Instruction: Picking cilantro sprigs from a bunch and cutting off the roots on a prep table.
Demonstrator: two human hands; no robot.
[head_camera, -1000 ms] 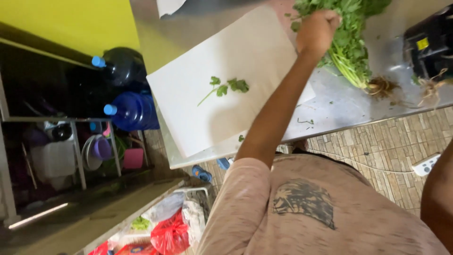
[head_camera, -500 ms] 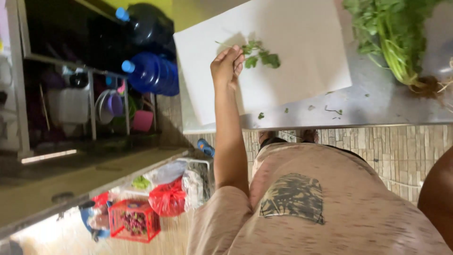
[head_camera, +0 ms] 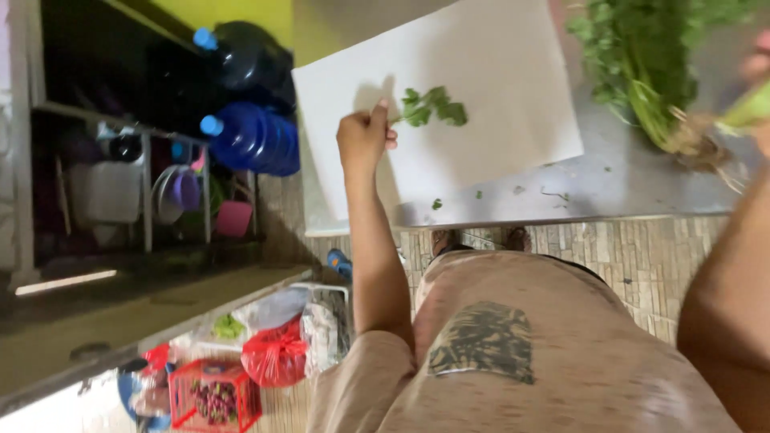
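Note:
My left hand (head_camera: 365, 138) reaches out over a white cutting board (head_camera: 497, 56) and pinches the stem of a small green herb sprig (head_camera: 434, 106), which lies on the board. A big bunch of leafy herbs with roots (head_camera: 642, 56) rests on the metal table (head_camera: 618, 188) at the far right. My right hand (head_camera: 758, 64) is blurred and cut by the frame edge beside the bunch's root end, with something pale green against it. I cannot tell its grip.
Small leaf scraps lie near the table's front edge. Blue water bottles (head_camera: 250, 140) and a dish rack (head_camera: 160, 192) stand to the left. A red basket (head_camera: 212, 394) and a red bag (head_camera: 277, 357) sit on the tiled floor below.
My left hand has come away from the herb bunch and moved left onto the white board, where it now pinches the sprig's stem. The view shifted left.

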